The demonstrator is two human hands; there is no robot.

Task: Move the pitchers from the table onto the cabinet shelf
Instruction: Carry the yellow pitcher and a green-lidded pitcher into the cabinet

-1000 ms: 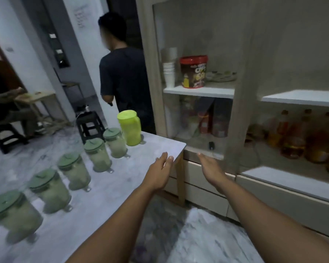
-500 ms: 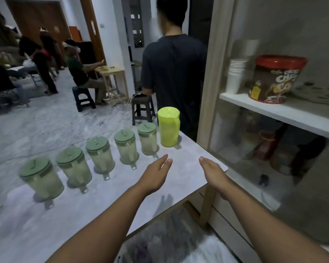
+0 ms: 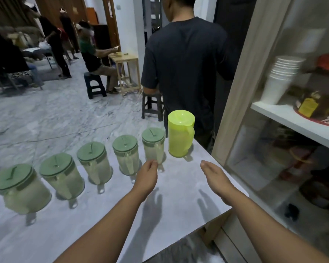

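Six plastic pitchers stand in a row on the pale marble-look counter (image 3: 179,205) beside the glass-fronted wooden cabinet (image 3: 234,103): five clear ones with dark green lids (image 3: 95,164) and, nearest the cabinet, a lime-green pitcher (image 3: 180,136). The left hand (image 3: 147,177) reaches over the counter, its fingers (image 3: 152,165) loosely curled at the handle of the nearest clear pitcher (image 3: 153,145), gripping nothing. The right hand (image 3: 216,177) hovers flat, fingers straight, empty.
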